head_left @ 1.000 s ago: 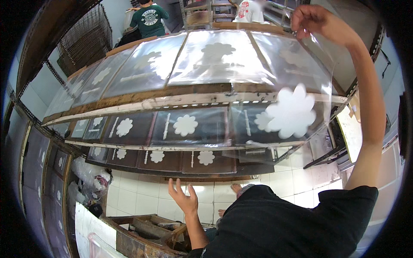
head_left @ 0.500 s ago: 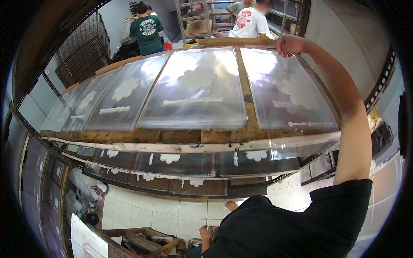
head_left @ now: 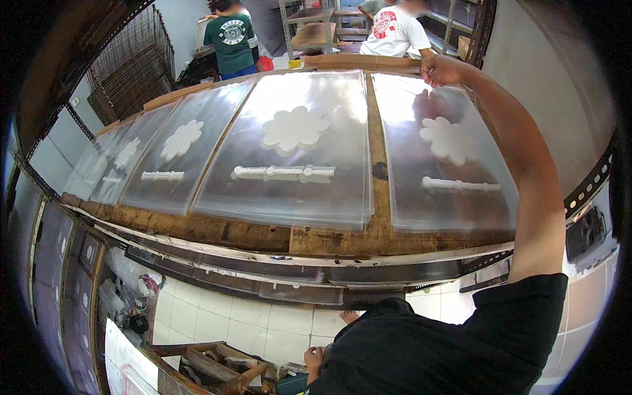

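On the top board of a rack (head_left: pixel 289 240) lie several stacks of clear plastic sheets printed with white scalloped flower shapes and white bars. My right arm reaches over the rightmost sheet stack (head_left: pixel 454 204) to its far edge. There my right hand (head_left: pixel 447 70) is closed, fingers pinched down on the far edge of the top sheet. Beside it lies a larger-looking sheet stack (head_left: pixel 283 197). Low by my body, my left hand (head_left: pixel 314 359) is curled closed near a wooden frame; whatever it holds is hidden.
Lower shelves (head_left: pixel 283 270) of the rack hold more printed sheets. A wooden crate-like frame (head_left: pixel 217 368) stands below left, with clear plastic bags (head_left: pixel 125 276) beyond it. Behind the rack, people (head_left: pixel 230 39) stand near metal shelving (head_left: pixel 309 26).
The top sheet at the right, which overhung the board's front edge, now lies in line with its stack. My right hand stays at the far edge. The view has shifted.
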Demonstrator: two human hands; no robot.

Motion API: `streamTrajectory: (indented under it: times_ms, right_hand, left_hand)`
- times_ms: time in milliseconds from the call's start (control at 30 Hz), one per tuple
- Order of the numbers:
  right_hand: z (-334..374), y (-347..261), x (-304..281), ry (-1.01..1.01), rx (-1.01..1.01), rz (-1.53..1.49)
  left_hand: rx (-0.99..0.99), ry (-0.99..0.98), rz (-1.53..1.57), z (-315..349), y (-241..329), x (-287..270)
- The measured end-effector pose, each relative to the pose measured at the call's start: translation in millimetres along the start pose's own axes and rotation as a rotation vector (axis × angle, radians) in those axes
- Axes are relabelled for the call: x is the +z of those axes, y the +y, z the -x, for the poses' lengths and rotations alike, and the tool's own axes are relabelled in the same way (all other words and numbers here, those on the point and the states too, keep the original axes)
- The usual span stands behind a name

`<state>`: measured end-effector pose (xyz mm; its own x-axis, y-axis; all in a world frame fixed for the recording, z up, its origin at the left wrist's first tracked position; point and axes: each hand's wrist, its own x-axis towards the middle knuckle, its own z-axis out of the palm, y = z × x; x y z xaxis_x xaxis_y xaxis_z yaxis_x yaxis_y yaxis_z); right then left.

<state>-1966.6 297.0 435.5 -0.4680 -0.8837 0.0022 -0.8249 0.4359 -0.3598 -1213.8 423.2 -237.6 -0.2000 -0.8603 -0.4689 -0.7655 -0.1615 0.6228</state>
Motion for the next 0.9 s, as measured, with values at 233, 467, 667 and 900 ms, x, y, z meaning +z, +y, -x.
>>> streamTrajectory:
  times_ms: [233,467,667,900]
  right_hand:
    - [-2.0,0.9,-0.1,-0.021,-0.087,0.044]
    - [-8.8,3.4,6.6,0.103,-0.213,0.414]
    - [2.7,-32.1,3.1,0.410,-0.221,0.634]
    - [24.5,-204.1,1.2,0.408,-0.699,0.289]
  left_hand:
    - [-0.077,0.016,0.057,-5.6,30.2,-3.0]
    - [-0.086,-0.050,-0.086,2.2,-1.2,-10.0]
    - [-0.129,-0.060,-0.093,24.2,-12.9,-16.3]
    - [0.006,0.068,0.089,19.9,-11.9,-29.9]
